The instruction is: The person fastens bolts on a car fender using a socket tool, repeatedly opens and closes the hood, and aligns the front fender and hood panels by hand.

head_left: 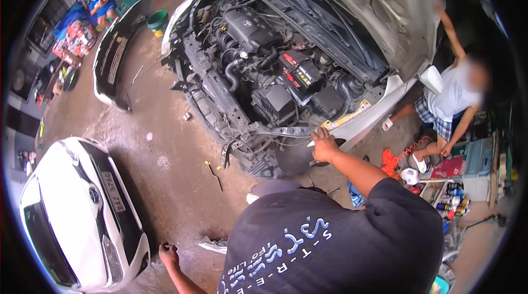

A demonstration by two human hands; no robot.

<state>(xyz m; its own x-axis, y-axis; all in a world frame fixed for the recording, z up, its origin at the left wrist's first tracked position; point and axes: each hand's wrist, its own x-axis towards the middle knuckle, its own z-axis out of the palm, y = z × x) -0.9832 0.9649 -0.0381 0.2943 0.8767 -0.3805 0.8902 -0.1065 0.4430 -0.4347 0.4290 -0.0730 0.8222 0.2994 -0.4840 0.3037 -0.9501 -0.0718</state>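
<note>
My right hand is at the front corner of the opened car, beside the pale fender edge. Its fingers are bent around a small whitish thing that I cannot make out. At the lower left, my left hand is away from the car, fingers curled around something small and dark. The exposed engine and a black battery with red lettering lie beyond my right hand. The car's front is stripped to a dark frame.
Another white car's front is at the left. A detached bumper lies on the ground. A person in a light shirt is at the right, near an orange coiled hose and shelved bottles. Another person in blue sits far left.
</note>
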